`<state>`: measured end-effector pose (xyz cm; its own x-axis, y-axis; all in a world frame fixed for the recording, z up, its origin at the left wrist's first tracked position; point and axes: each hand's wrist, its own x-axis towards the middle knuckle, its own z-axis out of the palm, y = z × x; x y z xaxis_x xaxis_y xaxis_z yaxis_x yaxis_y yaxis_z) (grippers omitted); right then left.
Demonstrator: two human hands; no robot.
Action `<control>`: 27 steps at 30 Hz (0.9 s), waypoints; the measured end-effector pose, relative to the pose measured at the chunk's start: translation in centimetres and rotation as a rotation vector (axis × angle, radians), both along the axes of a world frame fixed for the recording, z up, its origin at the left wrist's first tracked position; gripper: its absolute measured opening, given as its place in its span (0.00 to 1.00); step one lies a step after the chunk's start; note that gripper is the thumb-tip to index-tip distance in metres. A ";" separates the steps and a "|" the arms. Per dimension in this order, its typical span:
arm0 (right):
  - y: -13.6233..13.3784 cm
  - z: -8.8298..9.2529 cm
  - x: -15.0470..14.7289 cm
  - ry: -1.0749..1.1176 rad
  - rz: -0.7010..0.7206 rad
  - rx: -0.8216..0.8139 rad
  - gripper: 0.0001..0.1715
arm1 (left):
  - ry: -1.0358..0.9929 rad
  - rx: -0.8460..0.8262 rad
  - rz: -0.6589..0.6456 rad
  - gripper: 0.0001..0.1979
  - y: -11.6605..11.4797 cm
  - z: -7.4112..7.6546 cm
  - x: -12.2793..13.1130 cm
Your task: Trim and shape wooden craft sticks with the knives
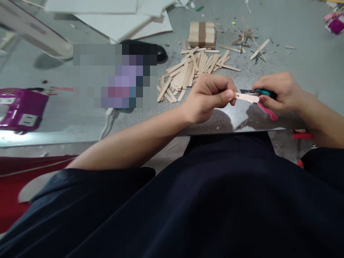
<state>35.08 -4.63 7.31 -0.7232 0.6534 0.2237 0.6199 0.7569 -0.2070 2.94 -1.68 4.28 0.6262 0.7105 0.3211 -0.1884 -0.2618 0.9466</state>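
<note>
Near the table's front edge, my left hand (215, 95) pinches one end of a pale wooden stick (247, 97) between thumb and fingers. A small dark slot shows in the stick close to my fingertips. My right hand (279, 91) is wrapped round a black and teal cutter (264, 93), whose blade lies just behind the stick. The stick's far end is at my right fingertips. A pink plastic piece (268, 111) hangs below the right hand; how it is held is unclear.
Loose sticks (188, 71) lie piled behind my left hand, with a banded stick bundle (202, 34) beyond. White sheets (107, 21) are at the back left. A purple device (24, 109) stands at the left. More sticks and scraps (259, 49) lie behind my right hand.
</note>
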 end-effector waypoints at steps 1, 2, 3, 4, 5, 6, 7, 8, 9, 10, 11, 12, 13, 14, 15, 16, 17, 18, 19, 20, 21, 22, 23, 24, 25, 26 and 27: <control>0.0 -0.1 0.0 0.016 0.023 0.008 0.47 | -0.020 -0.014 -0.019 0.34 0.0 -0.2 0.0; 0.1 -0.1 0.0 0.038 0.048 0.021 0.46 | -0.037 -0.016 -0.034 0.36 0.1 -0.3 0.0; 0.2 -0.2 0.0 0.063 0.074 0.034 0.45 | -0.053 -0.003 -0.051 0.37 0.2 -0.5 0.0; 0.3 -0.3 0.0 0.090 0.095 0.042 0.44 | -0.075 0.027 -0.067 0.37 0.3 -0.6 0.0; 0.4 -0.4 0.0 0.113 0.107 0.044 0.43 | -0.102 0.070 -0.079 0.36 0.5 -0.8 0.1; 0.5 -0.4 0.0 0.127 0.108 0.040 0.42 | -0.131 0.119 -0.086 0.35 0.7 -0.9 0.1; 0.5 -0.5 -0.1 0.137 0.102 0.037 0.41 | -0.156 0.168 -0.082 0.34 0.8 -1.0 0.2; 0.6 -0.5 -0.1 0.147 0.094 0.035 0.41 | -0.172 0.216 -0.073 0.34 0.9 -1.1 0.3; 0.6 -0.5 -0.2 0.156 0.083 0.029 0.40 | -0.174 0.257 -0.055 0.33 1.0 -1.1 0.3; 0.5 -0.4 -0.3 0.165 0.071 0.021 0.38 | -0.165 0.289 -0.036 0.33 1.1 -1.1 0.3; 0.5 -0.4 -0.3 0.172 0.062 0.007 0.35 | -0.153 0.315 -0.026 0.32 1.2 -1.1 0.2; 0.5 -0.4 -0.3 0.174 0.056 -0.008 0.31 | -0.144 0.337 -0.027 0.31 1.2 -1.1 0.1; 0.5 -0.4 -0.3 0.170 0.048 -0.024 0.28 | -0.138 0.351 -0.035 0.31 1.3 -1.0 0.0; 0.5 -0.5 -0.3 0.163 0.045 -0.033 0.26 | -0.128 0.353 -0.046 0.30 1.4 -1.0 -0.2; 0.6 -0.6 -0.2 0.160 0.051 -0.031 0.24 | -0.106 0.345 -0.057 0.30 1.4 -0.9 -0.3; 0.7 -0.8 -0.1 0.161 0.064 -0.024 0.23 | -0.070 0.332 -0.069 0.29 1.4 -0.8 -0.4; 0.8 -1.0 0.1 0.167 0.085 -0.010 0.23 | -0.024 0.313 -0.071 0.28 1.4 -0.6 -0.6; 1.0 -1.1 0.3 0.170 0.105 0.003 0.22 | 0.025 0.291 -0.061 0.27 1.4 -0.4 -0.7; 1.1 -1.3 0.5 0.168 0.122 0.018 0.21 | 0.068 0.272 -0.046 0.26 1.3 -0.2 -0.7; 1.3 -1.5 0.7 0.156 0.127 0.033 0.20 | 0.101 0.260 -0.031 0.24 1.1 0.1 -0.8; 1.4 -1.6 0.8 0.136 0.121 0.047 0.20 | 0.126 0.253 -0.017 0.23 1.0 0.3 -0.9; 1.4 -1.7 0.9 0.110 0.114 0.064 0.20 | 0.148 0.249 0.000 0.22 0.8 0.5 -0.9; 1.4 -1.8 1.0 0.080 0.105 0.079 0.21 | 0.175 0.248 0.016 0.21 0.7 0.7 -1.0; 1.3 -1.8 1.0 0.053 0.092 0.091 0.22 | 0.204 0.250 0.033 0.20 0.7 0.8 -1.0; 1.2 -1.8 1.0 0.035 0.078 0.100 0.22 | 0.226 0.253 0.053 0.19 0.7 0.8 -1.1; 1.0 -1.8 1.0 0.017 0.055 0.100 0.22 | 0.238 0.256 0.075 0.18 0.7 0.7 -1.1; 0.8 -1.8 0.9 0.003 0.029 0.102 0.23 | 0.242 0.258 0.097 0.16 0.8 0.7 -1.1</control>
